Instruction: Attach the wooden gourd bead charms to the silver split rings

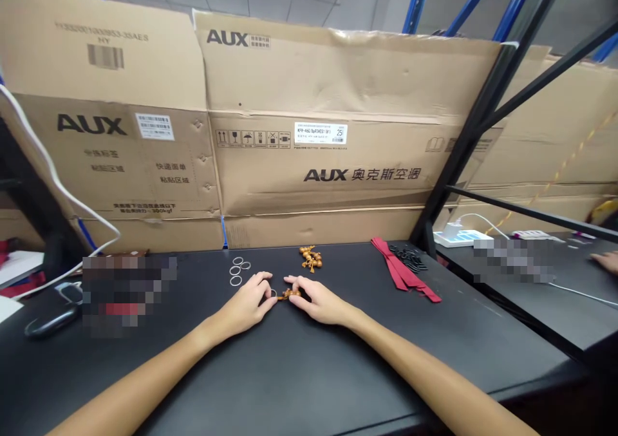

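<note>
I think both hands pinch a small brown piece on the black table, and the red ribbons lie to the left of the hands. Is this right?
Not quite. The head view shows the red ribbons lying to the right of the hands, not the left. The rest holds: the left hand and the right hand pinch a small brown piece on the black table.

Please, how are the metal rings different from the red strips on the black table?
Colour: the metal rings are silvery, the red strips are dark red. Shape: the rings are small circles, the strips are long and flat. Place: the rings lie loose by the left hand, the strips lie bundled further right. Shared: both rest on the black table, untouched; the left hand and right hand meet at a small brown piece.
</note>
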`<state>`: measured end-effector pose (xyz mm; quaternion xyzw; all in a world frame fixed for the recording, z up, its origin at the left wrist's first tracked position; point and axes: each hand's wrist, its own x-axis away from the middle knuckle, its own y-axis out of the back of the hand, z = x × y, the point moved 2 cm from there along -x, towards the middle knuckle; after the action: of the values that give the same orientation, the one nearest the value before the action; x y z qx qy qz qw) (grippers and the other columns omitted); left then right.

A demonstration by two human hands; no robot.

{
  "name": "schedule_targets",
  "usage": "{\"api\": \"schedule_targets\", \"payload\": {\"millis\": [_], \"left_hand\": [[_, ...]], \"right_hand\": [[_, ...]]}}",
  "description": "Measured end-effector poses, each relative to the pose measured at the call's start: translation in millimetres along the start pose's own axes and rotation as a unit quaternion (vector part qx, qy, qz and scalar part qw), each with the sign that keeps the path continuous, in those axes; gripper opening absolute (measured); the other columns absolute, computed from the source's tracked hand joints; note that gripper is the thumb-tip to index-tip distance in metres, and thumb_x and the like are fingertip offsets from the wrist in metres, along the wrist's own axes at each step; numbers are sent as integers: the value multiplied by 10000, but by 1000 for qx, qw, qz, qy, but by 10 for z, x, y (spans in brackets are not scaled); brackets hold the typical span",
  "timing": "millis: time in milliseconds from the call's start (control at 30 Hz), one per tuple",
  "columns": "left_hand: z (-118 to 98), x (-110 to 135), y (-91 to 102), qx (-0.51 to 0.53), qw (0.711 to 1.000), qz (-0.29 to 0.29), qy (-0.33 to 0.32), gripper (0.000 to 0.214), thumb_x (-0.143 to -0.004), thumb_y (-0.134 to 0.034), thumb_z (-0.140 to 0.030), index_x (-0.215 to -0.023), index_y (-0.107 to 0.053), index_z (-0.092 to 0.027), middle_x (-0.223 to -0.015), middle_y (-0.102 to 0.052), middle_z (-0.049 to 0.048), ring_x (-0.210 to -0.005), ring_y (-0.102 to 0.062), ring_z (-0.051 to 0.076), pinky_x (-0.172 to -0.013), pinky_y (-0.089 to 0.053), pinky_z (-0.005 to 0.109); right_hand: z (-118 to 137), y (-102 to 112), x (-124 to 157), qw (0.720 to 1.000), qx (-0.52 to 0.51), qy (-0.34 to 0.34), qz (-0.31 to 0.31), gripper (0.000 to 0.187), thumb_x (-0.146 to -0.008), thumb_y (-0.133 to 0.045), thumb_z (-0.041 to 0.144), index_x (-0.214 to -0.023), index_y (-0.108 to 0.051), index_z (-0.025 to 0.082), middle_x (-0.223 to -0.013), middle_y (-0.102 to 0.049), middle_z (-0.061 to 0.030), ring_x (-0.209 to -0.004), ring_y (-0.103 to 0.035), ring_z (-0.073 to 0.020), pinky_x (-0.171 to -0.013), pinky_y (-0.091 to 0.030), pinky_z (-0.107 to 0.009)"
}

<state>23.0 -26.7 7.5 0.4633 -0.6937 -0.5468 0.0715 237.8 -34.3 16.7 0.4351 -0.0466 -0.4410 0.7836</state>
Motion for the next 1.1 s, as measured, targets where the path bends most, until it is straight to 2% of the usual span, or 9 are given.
{"api": "schedule_targets", "payload": {"millis": [100, 200, 267, 333, 433, 600, 767, 967, 1100], "left_hand": [[-9, 2, 1, -6, 1000, 1, -9, 169, -924, -484, -275, -783, -531, -194, -1246, -545, 118, -1208, -518, 260, -984, -453, 405], [-28, -12, 18, -8, 1000, 18, -16, 176, -937, -453, -247, -789, -531, -193, -1267, -531, 108, -1183, -530, 251, -996, -441, 406], [-44, -24, 37, -2, 999, 30, -23, 180, -939, -440, -234, -791, -533, -193, -1261, -533, 101, -1162, -538, 244, -989, -444, 398], [-60, -31, 52, 4, 999, 42, -31, 180, -941, -437, -231, -797, -538, -193, -1252, -533, 96, -1159, -533, 242, -988, -443, 396], [-75, -25, 60, 6, 998, 49, -30, 161, -939, -457, -247, -811, -541, -195, -1263, -521, 92, -1140, -540, 239, -993, -435, 408], [-77, 4, 48, -14, 999, 26, -18, 148, -921, -506, -293, -815, -529, -193, -1299, -501, 108, -1149, -541, 252, -996, -440, 421], [-88, 11, 47, -16, 999, 10, -38, 176, -941, -454, -250, -829, -576, -192, -1303, -513, 105, -1211, -514, 250, -1038, -422, 414], [-88, -22, 78, 15, 999, 25, -40, 213, -947, -445, -245, -843, -623, -190, -1300, -517, 90, -1137, -560, 223, -1015, -434, 372], [-117, -31, 106, 46, 996, 62, -45, 228, -943, -459, -268, -831, -644, -197, -1295, -518, 80, -1094, -584, 218, -991, -444, 357]], "right_hand": [[78, 10, 6, 999, -31, 8, 17, 138, -958, -452, 327, -883, -493, 219, -1294, -583, -122, -1283, -484, -221, -979, -444, -360], [8, -8, -8, 1000, -18, 9, 13, 136, -952, -462, 325, -875, -492, 217, -1291, -586, -120, -1279, -488, -221, -975, -444, -356], [-91, -32, -27, 1000, 13, -5, -11, 126, -942, -473, 316, -876, -502, 213, -1285, -587, -122, -1271, -495, -228, -980, -440, -364], [-184, -46, -47, 997, 44, -27, -59, 120, -934, -474, 304, -874, -513, 208, -1195, -631, -122, -1252, -510, -240, -993, -430, -382], [-231, -54, -61, 994, 58, -48, -81, 115, -931, -475, 301, -888, -515, 203, -1113, -656, -126, -1246, -514, -250, -1001, -423, -400], [-77, -21, -22, 999, -42, -20, -21, 149, -962, -437, 340, -898, -490, 217, -1346, -545, -126, -1281, -486, -217, -1021, -410, -380], [19, 2, 7, 995, -95, -10, 5, 186, -971, -424, 384, -900, -488, 225, -1373, -527, -110, -1276, -493, -209, -1027, -402, -374], [-121, -24, -31, 997, -43, -35, -46, 195, -962, -441, 370, -863, -501, 213, -1302, -583, -119, -1234, -532, -213, -1019, -415, -380], [-206, -34, -51, 993, 22, -58, -104, 163, -938, -475, 329, -828, -504, 213, -1120, -668, -125, -1207, -553, -246, -968, -453, -399]]}}
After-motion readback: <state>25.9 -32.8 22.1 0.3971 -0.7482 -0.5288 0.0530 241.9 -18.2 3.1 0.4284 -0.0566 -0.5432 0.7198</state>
